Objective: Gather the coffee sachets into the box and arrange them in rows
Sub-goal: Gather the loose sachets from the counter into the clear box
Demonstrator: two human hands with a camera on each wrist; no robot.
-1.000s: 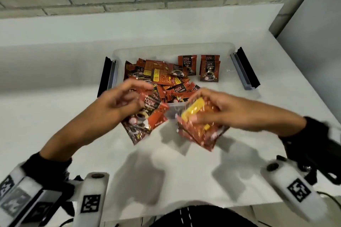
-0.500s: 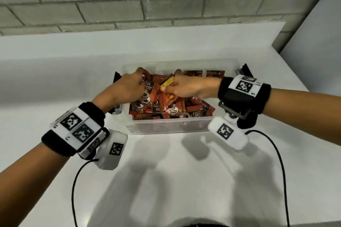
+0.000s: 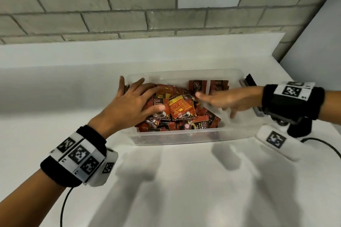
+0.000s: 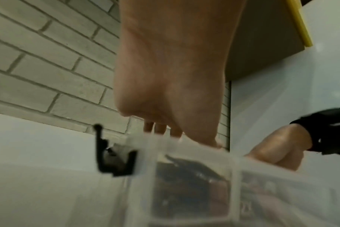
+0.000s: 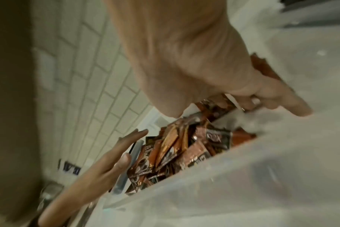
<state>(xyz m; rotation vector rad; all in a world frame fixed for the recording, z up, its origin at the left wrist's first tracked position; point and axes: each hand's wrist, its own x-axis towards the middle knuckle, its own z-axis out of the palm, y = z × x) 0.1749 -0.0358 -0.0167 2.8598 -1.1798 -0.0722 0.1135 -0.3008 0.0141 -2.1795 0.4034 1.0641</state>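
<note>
Dozens of small red-and-black foil coffee sachets [image 3: 177, 110] sit heaped in my clear rectangular plastic box [image 3: 184, 137] on the white counter [image 3: 184, 180]. Pile fills the left and middle of the box; right end bare. Two sachets [image 3: 208, 86] stand upright against the far wall, looks like the start of a row.

L hand [image 3: 129, 105]: fingers spread and straight, flat over the left side of the heap, fingertips near the left wall. Gripping nothing. R hand [image 3: 228, 100]: fingers extended, reaching over the right part of the box, index pointing toward the pile; head view blurred here, but nothing pinched that I can see. R wrist view agrees, fingers loose above the sachets [image 5: 177, 150].

Handling, my guess: sachets light, thin, slick foil, slide over each other easily, crumple if squeezed. Best taken by the flat faces, thumb one side and fingers the other, several at once as a squared stack, then stood on edge beside the upright pair. Loose grip = fan-out.

Gathering seems done; rows mostly not yet made.
</note>
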